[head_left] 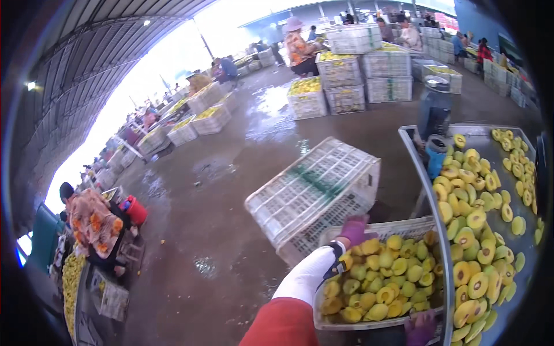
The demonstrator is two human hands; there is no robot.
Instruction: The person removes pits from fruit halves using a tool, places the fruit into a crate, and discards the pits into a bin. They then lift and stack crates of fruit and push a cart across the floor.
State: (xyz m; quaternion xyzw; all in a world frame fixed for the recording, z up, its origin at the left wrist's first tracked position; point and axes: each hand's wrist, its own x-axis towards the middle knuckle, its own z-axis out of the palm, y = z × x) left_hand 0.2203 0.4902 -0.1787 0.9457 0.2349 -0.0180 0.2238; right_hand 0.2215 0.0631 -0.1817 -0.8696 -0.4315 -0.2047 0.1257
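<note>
A white plastic crate [369,326] full of yellow-green fruit [381,277] stands just left of a metal table. My left hand [353,229], in a purple glove, grips its far rim, the arm in a red sleeve and white cuff reaching across the left side. At the near rim is my right hand [421,327], also purple-gloved, its fingers hooked over the edge and partly cut off by the frame. Beyond my left hand, an upturned white crate [314,193] with a green stripe lies tilted.
Halved fruit with brown centres [476,242] covers much of the metal table [427,179] on the right. A dark flask [435,106] and a blue bottle [435,155] stand at its far corner. Stacked crates [346,75] and people occupy the wet floor behind. A person [95,225] sits at left.
</note>
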